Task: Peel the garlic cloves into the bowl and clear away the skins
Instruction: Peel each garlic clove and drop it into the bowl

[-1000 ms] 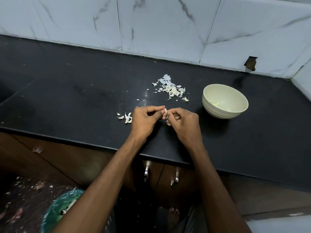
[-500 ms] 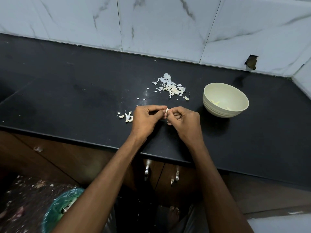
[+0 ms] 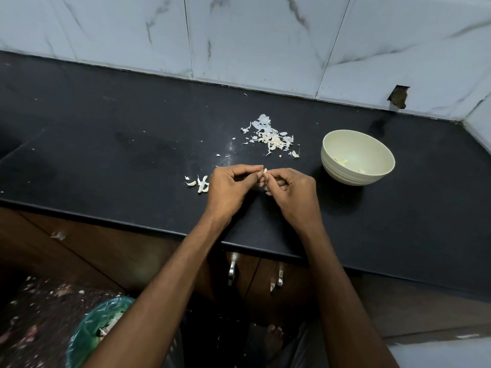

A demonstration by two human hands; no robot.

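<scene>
Head view: both hands meet over the front of the black desk. The left hand and the right hand have their fingers curled, and the thumb and forefinger of each pinch 1 small garlic clove between them; only its pale tip shows between the fingertips.

Just left of the left hand, a few unpeeled cloves lie on the desk. Farther back, behind the hands, sits a loose pile of skins, with small flecks scattered around it. To the right of the skins, well apart from the hands, stands a cream bowl, upright, with a few peeled pieces inside on its bottom.

Behind the desk rises a wall of white marble-look tiles, with a small dark hole low at the right. Below the desk edge are brown cabinet doors with 2 metal handles. At lower left, a bin lined with a green bag stands on the floor. No writing or labels can be read anywhere.
</scene>
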